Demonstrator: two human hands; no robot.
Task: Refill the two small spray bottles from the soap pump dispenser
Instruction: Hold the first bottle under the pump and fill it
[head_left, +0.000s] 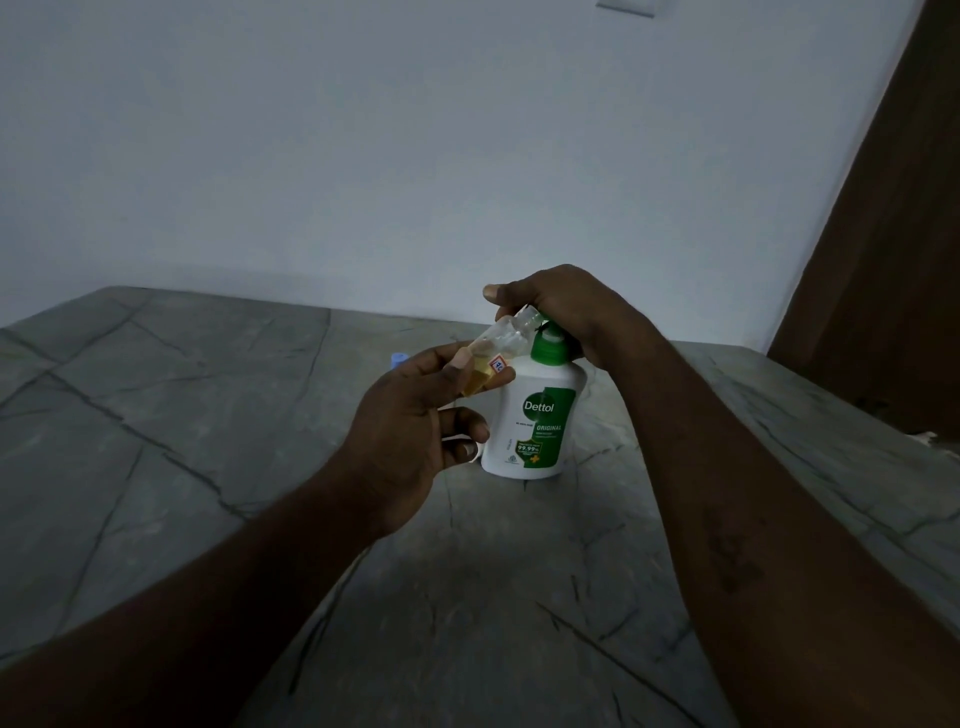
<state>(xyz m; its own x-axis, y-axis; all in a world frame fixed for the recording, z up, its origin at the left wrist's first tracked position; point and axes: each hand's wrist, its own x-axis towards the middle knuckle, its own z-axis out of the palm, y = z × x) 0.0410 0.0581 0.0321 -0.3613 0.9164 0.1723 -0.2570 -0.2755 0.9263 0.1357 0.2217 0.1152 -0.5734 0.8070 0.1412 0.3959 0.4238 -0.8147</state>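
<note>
At the soap dispenser, left hand pinches one part-filled spray bottle; right hand curls over the pump.

Both forearms reach forward. Left hand pinches bottle; right hand curled over pump, thumb out.

dim, bluish light; the wall reads flat grey. the white soap pump dispenser is the brightest spot. the forearms sink almost to black near the bottom corners. a soft shadow spreads over the stone table. wide-angle bending curves the edges.
</note>
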